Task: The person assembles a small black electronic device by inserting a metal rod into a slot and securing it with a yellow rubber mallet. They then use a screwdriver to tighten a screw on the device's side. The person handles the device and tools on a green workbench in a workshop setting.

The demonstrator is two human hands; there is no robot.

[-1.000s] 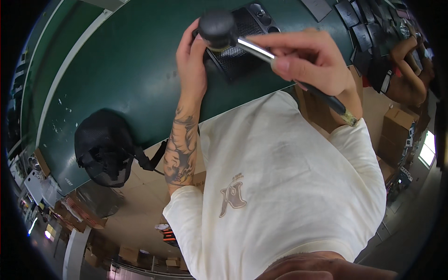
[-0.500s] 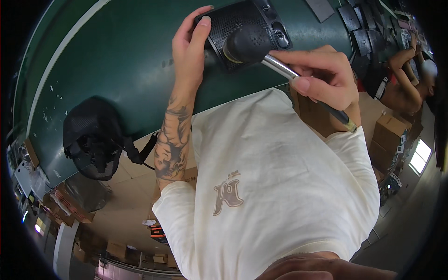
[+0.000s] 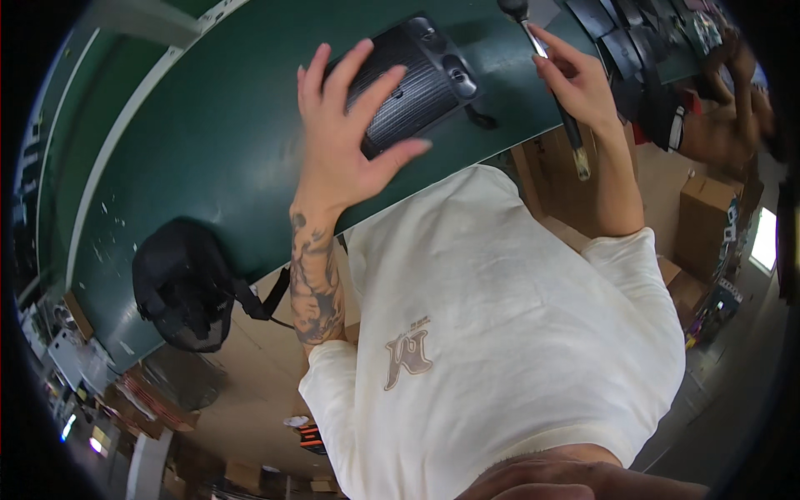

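A black rectangular case (image 3: 417, 92) with a ribbed face lies on the green table, tilted to my view. Its right end carries two round fittings, and a short black piece (image 3: 482, 117) sticks out beside it. My left hand (image 3: 346, 137) is open over the case's left side, fingers spread and thumb apart; whether it touches the case I cannot tell. Off to the right of the case, my right hand (image 3: 579, 83) grips a rubber mallet (image 3: 573, 137) by its shaft. The mallet's dark head (image 3: 513, 8) points away from me, partly cut off by the top of the view.
The green table (image 3: 225, 142) extends left, where a black mesh bag (image 3: 183, 283) with straps overhangs its near edge. Several dark panels (image 3: 621, 42) lie at the far right. Another person's arm (image 3: 712, 137) shows beyond them. Cardboard boxes (image 3: 704, 217) stand below on the right.
The mallet has lifted off the case and moved up and right with my right hand. My left hand has released the case's edge and spread out. The case now shows its ribbed face instead of the perforated one.
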